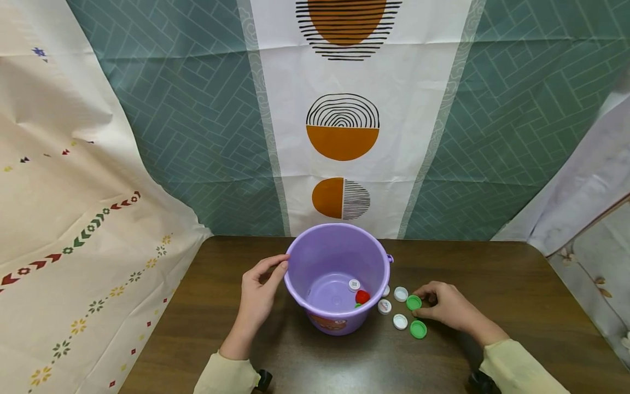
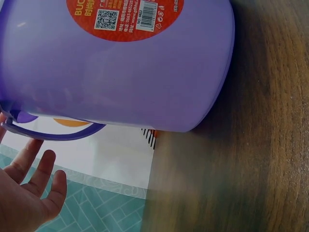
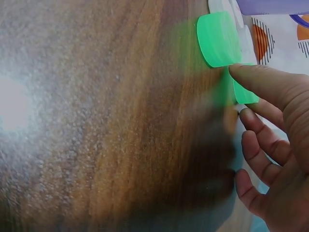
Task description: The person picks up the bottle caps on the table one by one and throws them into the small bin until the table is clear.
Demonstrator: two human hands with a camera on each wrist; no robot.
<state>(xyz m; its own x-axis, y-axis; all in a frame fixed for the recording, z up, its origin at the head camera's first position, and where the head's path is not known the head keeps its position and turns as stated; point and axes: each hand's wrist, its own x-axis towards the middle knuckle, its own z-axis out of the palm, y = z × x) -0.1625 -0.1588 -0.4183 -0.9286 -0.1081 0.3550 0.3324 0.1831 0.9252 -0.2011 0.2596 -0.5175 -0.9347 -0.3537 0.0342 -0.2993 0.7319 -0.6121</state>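
Note:
A purple bucket (image 1: 337, 290) stands upright on the table, with a white cap (image 1: 354, 285) and a red cap (image 1: 362, 297) inside, and a bit of green beside them. At its left rim, my left hand (image 1: 259, 293) pinches the edge between thumb and index finger; the other fingers hang loose near the handle (image 2: 58, 135). To the right of the bucket, my right hand (image 1: 445, 307) pinches a green bottle cap (image 1: 413, 302) at table level. A second green cap (image 1: 418, 329) lies just nearer to me.
Several white caps, among them one (image 1: 400, 322) beside the green ones, lie between bucket and right hand. The dark wooden table (image 1: 197, 328) ends at a patterned cloth (image 1: 339, 82) hanging behind it. A cream cloth (image 1: 74, 219) hangs at the left.

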